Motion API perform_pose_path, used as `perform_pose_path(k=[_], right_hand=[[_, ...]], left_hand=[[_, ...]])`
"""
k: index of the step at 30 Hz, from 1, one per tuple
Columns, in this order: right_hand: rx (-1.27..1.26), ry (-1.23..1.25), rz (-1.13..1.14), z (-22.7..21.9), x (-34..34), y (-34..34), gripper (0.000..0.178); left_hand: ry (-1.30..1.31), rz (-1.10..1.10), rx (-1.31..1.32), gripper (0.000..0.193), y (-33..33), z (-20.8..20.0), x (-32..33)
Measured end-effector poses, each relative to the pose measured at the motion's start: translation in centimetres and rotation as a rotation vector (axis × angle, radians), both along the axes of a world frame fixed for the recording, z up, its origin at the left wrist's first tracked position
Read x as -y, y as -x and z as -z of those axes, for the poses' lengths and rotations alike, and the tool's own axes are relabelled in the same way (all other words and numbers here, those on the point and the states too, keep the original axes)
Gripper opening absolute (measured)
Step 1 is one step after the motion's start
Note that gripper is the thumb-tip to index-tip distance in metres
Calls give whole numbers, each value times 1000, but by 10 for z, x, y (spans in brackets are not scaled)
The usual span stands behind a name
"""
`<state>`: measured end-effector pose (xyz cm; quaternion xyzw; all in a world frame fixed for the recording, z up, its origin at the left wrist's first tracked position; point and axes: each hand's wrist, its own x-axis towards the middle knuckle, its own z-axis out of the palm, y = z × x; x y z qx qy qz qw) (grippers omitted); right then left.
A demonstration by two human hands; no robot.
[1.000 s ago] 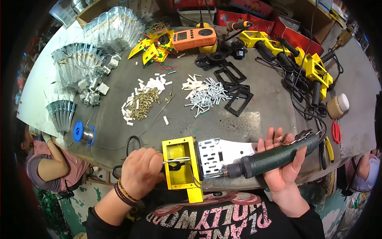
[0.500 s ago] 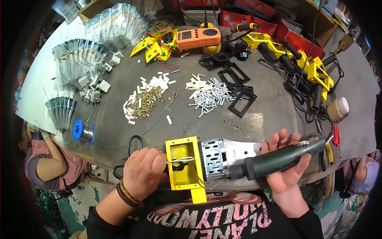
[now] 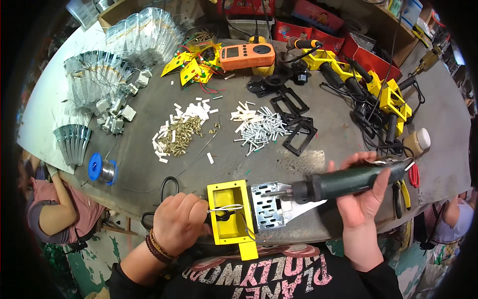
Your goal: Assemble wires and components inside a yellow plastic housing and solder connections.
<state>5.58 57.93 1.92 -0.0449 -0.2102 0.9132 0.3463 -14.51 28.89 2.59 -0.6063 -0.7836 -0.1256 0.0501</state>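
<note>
My left hand (image 3: 180, 224) is closed in a fist at the left side of a yellow box-shaped metal housing (image 3: 212, 219); what its fingers wrap round is hidden. Inside the open housing are light and black wires. On the housing's right side sits a slotted silver metal plate (image 3: 269, 215), with a pale, clear-looking sheet behind it tapering right. In my right hand (image 3: 362, 207) lies a dark green electric screwdriver (image 3: 343, 187), between thumb and fingers. Its bit points left, above the slotted plate; whether it touches cannot be made out.
Brass fittings (image 3: 179, 137) with white sleeves and silver screws (image 3: 261, 127) lie in piles. Behind are black frames (image 3: 301, 139) and an orange meter (image 3: 244, 56). Yellow housings (image 3: 393, 102) with cables stand right, near a jar (image 3: 417, 141). A solder spool (image 3: 102, 168) sits left.
The screwdriver has moved up, and its bit now lies over the slotted plate. My right hand has shifted with it. The yellow housing has dropped slightly lower in view.
</note>
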Motion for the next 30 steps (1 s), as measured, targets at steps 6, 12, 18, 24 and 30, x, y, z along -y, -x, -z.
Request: perform_pose_path(k=[6,12,18,24,30], right_hand=[[-16,2,-61,6,-1,11,33],[17,27,-49,7,0,12,33],[45,14,-27,9,-1,12,33],[45,27,-32,9,-1,13,34],[39,31,-36,11,-2,12,35]], left_hand=[[-6,-2,17,37,3,6,0],[-2,22,49,51,5,8,3],[-3,32,12,41,5,6,4],[16,33,-3,43,5,5,5],[12,41,-4,42,5,4,5]])
